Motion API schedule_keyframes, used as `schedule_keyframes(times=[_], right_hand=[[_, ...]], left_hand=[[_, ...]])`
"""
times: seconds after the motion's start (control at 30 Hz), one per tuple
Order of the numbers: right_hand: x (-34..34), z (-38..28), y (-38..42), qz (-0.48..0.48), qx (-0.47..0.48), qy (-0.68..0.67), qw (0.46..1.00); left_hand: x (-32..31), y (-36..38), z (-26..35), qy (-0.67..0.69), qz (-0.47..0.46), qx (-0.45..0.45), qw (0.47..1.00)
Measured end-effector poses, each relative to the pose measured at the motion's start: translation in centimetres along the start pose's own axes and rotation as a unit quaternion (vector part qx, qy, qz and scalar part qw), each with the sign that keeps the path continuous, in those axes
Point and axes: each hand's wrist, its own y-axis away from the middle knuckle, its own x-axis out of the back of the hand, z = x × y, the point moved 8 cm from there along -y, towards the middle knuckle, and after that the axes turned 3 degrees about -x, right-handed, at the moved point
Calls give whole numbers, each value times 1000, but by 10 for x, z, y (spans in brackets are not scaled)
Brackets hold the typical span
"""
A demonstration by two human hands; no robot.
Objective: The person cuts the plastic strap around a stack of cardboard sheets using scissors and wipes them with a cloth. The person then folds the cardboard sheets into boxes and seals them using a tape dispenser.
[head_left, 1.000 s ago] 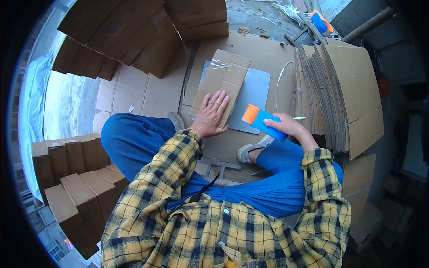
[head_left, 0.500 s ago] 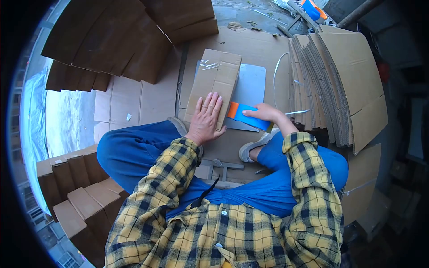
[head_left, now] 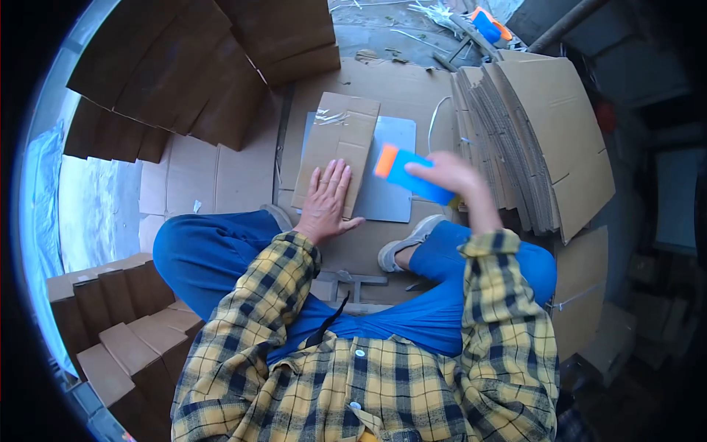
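Observation:
A closed cardboard box (head_left: 345,132) lies tilted on a grey-white board (head_left: 394,169), with shiny clear tape near its far end. My left hand (head_left: 328,205) rests flat on the near part of the box, fingers spread a little. To the right of the box, my right hand (head_left: 449,174) grips a blue and orange tape dispenser (head_left: 416,175). The orange end points toward the box without touching it. Motion blurs the right hand and the dispenser.
Flattened cardboard sheets (head_left: 549,140) stand stacked at the right. Brown boxes (head_left: 169,66) are piled at the upper left, more boxes (head_left: 129,339) at the lower left. A second blue and orange dispenser (head_left: 489,28) sits at the far right. A white strap (head_left: 434,118) curves beside the sheets.
My right hand has lifted the dispenser up and away from the box's right side. My left hand stays on the box. The whole view has shifted slightly.

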Motion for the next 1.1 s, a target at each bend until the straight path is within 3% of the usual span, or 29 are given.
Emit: schedule_keyframes(times=[0.07,0.13,0.2,0.23,0.3,0.4,0.43,0.5,0.57,0.6,0.63,0.67,0.7,0.77,0.93,1.0,1.03,1.07,1.1], right_hand=[[81,-15,66,177,-27,5,984],[136,16,106,338,-71,-4,938],[177,54,130,461,-128,100,872],[191,82,133,512,-157,143,832],[200,139,124,508,-229,208,804],[193,177,121,492,-258,192,809],[190,162,125,489,-254,197,811],[183,95,144,612,-159,320,706],[138,11,111,628,54,222,744],[103,-42,92,559,83,111,818],[58,-75,54,508,159,50,845],[7,-112,20,503,225,55,833],[-33,-141,-22,402,218,18,889],[-108,-173,-67,416,233,91,874],[-114,-160,-66,380,253,95,885],[-95,-123,-62,430,157,102,883],[-98,-112,-69,429,155,101,884],[-96,-89,-75,439,152,-98,880],[-98,-67,-82,433,142,-294,840]], left_hand=[[4,5,-4,11,14,2,1000],[5,13,-37,-8,58,130,990],[12,23,-56,-38,91,177,979],[6,28,-75,75,79,247,963],[-4,38,-93,231,91,343,906],[-9,32,-96,342,46,361,866],[-12,32,-99,345,46,367,863],[-17,34,-104,366,107,373,846],[-38,37,-110,364,134,375,842],[-41,38,-113,362,160,369,841],[-41,36,-113,358,158,368,843],[-40,37,-113,367,158,373,837],[-41,39,-114,376,156,376,832],[-45,37,-117,383,150,360,838],[-50,36,-118,362,94,397,838],[-55,35,-117,381,84,401,829],[-57,34,-118,381,81,401,829],[-61,35,-120,380,76,404,829],[-59,34,-119,377,70,407,829]])
